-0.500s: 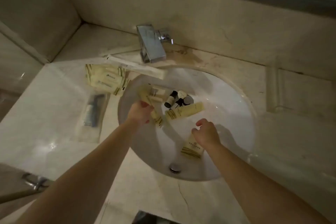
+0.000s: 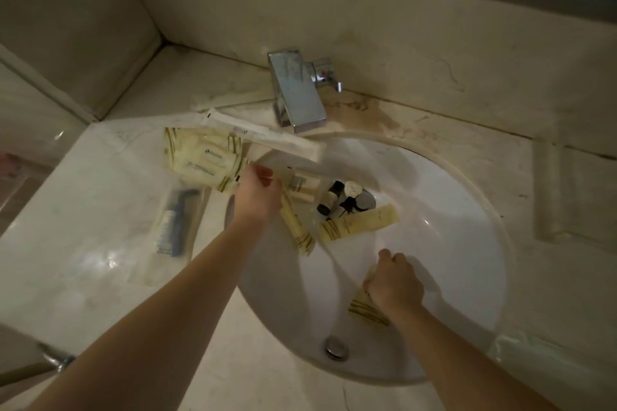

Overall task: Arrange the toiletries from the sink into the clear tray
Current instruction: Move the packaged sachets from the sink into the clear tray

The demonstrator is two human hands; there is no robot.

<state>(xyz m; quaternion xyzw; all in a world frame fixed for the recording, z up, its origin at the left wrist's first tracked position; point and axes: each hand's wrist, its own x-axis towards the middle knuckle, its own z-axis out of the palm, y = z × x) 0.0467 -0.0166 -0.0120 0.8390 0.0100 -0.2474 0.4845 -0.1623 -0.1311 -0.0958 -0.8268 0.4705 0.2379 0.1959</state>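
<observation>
The white sink (image 2: 460, 277) holds several toiletries. My left hand (image 2: 257, 197) grips one pale yellow tube (image 2: 297, 230) at the basin's far-left side, and the tube's striped end points toward me. My right hand (image 2: 395, 282) curls over a second yellow tube (image 2: 365, 310) lying on the basin floor above the drain (image 2: 336, 348). A third yellow tube (image 2: 359, 222) lies beside a cluster of small dark-capped bottles (image 2: 347, 198). A clear tray (image 2: 547, 197) appears to sit on the counter at the right.
A chrome faucet (image 2: 297, 93) juts over the basin's far rim. On the left counter lie yellow sachets (image 2: 200, 160), a long white wrapped packet (image 2: 267, 140) and a clear bag with a dark razor-like item (image 2: 172, 223). Marble walls close the back and left.
My left hand has drawn the tube a little toward the basin's far-left rim. My right hand stays on its tube. The view has tilted, shifting everything lower in frame.
</observation>
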